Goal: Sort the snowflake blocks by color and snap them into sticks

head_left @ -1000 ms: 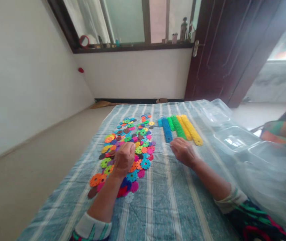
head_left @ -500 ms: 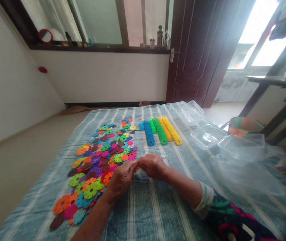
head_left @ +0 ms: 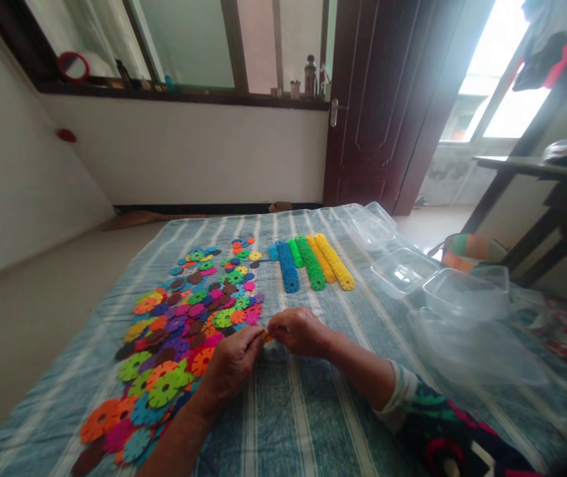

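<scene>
Both hands meet just to the right of the heap of colourful notched plastic discs [head_left: 179, 344]. My left hand [head_left: 231, 364] is closed in a pinch on an orange-yellow disc [head_left: 268, 338], mostly hidden by the fingers. From the other side, my right hand [head_left: 299, 331] pinches at the same disc with curled fingers. Beyond the hands, overlapping discs lie in rows sorted by colour: a blue row [head_left: 289, 268], a green row [head_left: 310, 264] and a yellow row [head_left: 334, 262].
A striped blue cloth [head_left: 283, 424] covers the surface. At the right lie clear plastic boxes [head_left: 405, 271], with a crumpled clear plastic bag [head_left: 477, 351] nearer. A dark door [head_left: 373, 99] stands behind, and a small table [head_left: 522, 165] is at the far right.
The view has turned slightly, so everything sits a little further left. Both hands remain together around the orange-yellow disc, with a slight shift of the fingers.
</scene>
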Tool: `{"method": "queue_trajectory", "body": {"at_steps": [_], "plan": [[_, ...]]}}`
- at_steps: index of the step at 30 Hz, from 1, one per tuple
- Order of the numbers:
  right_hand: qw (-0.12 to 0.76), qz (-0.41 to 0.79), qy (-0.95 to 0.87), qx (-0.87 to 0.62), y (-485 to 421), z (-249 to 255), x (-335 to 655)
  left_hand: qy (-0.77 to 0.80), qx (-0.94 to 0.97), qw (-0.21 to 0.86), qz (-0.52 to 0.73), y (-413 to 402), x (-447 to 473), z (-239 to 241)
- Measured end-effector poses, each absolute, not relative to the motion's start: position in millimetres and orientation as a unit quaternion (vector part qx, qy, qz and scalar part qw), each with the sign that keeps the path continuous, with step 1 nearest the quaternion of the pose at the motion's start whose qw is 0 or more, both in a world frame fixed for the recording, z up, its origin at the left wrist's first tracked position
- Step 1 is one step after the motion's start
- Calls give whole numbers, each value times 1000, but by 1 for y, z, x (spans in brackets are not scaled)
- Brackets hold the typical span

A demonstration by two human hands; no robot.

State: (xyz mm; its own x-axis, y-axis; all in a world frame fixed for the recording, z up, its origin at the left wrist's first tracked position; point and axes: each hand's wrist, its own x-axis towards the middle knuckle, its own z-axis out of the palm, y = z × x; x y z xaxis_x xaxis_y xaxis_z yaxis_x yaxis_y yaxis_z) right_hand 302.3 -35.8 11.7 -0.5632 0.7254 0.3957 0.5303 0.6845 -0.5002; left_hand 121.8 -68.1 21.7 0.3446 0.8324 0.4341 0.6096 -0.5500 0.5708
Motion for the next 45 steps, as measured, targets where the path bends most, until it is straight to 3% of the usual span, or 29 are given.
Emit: {"method": "queue_trajectory", "body": {"at_steps": [6,12,18,45], "plan": [[288,96,-842,-447,-16,34,337,451,804,141,362,-68,119,17],[164,-32,-763,-624,5,57,400,441,816,135,350,-68,120,16],[76,-73,-740,-664,11,53,417,432,822,128,349,-67,121,15],[84,-125,-755,-638,21,29,414,445,822,135,329,-68,120,13]]}}
